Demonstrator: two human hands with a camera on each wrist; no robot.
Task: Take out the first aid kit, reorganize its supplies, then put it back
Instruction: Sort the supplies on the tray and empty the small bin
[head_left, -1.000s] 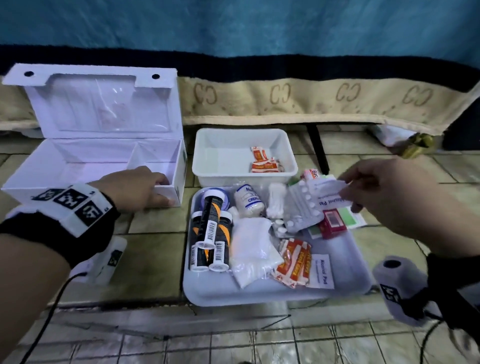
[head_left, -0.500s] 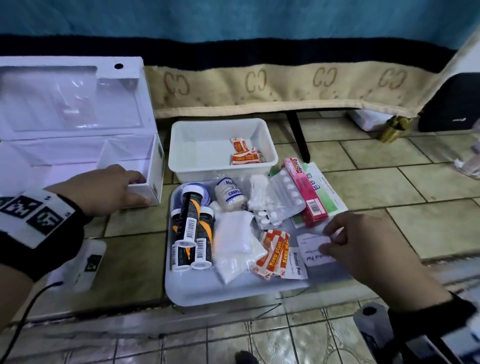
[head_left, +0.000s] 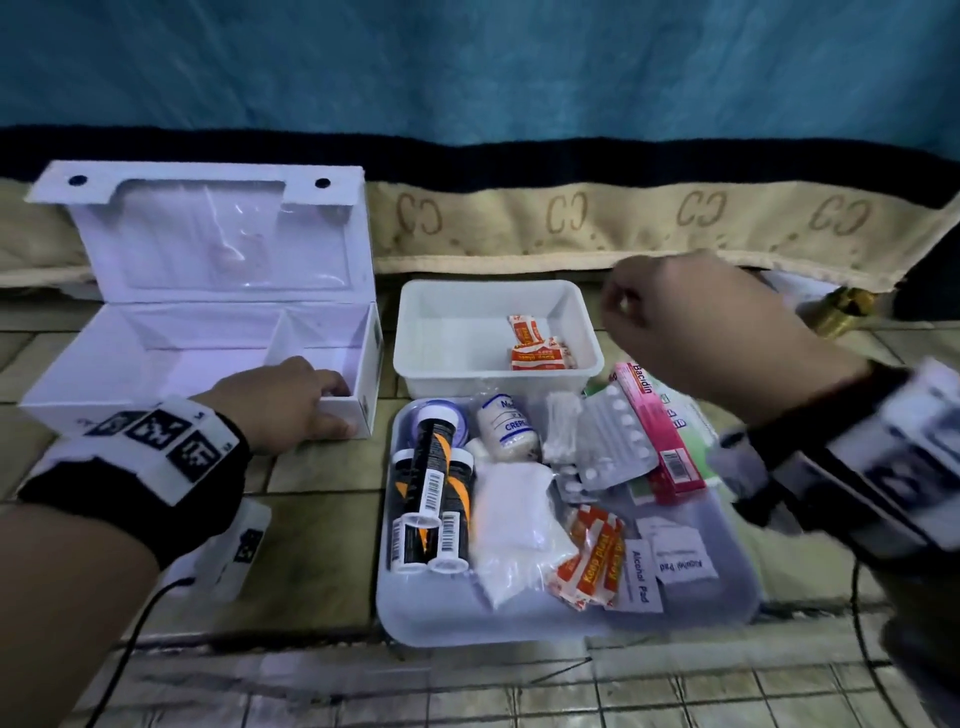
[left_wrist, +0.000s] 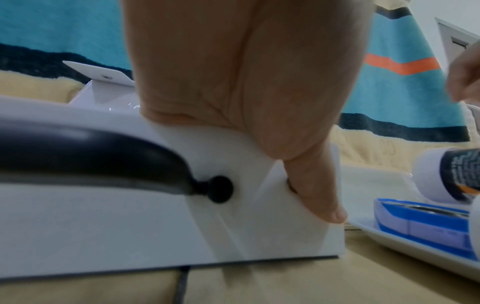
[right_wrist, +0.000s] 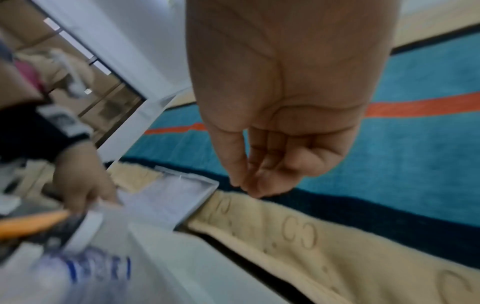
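Observation:
The white first aid kit box (head_left: 171, 364) stands open on the tiled floor at the left, with both compartments bare. My left hand (head_left: 324, 405) grips its front right wall, fingers inside and thumb (left_wrist: 317, 197) outside. A white tray (head_left: 571, 623) holds black-and-orange tubes (head_left: 431, 493), a crepe bandage roll (head_left: 506, 426), a gauze bag (head_left: 514, 525), a blister pack (head_left: 613, 441), a pink box (head_left: 660, 431), plaster strips (head_left: 597, 556) and alcohol pads (head_left: 680, 561). My right hand (head_left: 618, 306) hovers over the right rim of a small white bin (head_left: 431, 332). Its fingers (right_wrist: 249, 185) are loosely curled and hold nothing.
The small bin holds a few plaster strips (head_left: 535, 348). A beige and blue blanket (head_left: 571, 223) hangs along the back. A gold object (head_left: 847, 306) lies at the far right. A cable (head_left: 130, 649) trails from my left wrist across the floor.
My right hand laid an alcohol pad at the tray's front right, then rose empty to the small bin's right rim. My left hand has kept its grip on the box.

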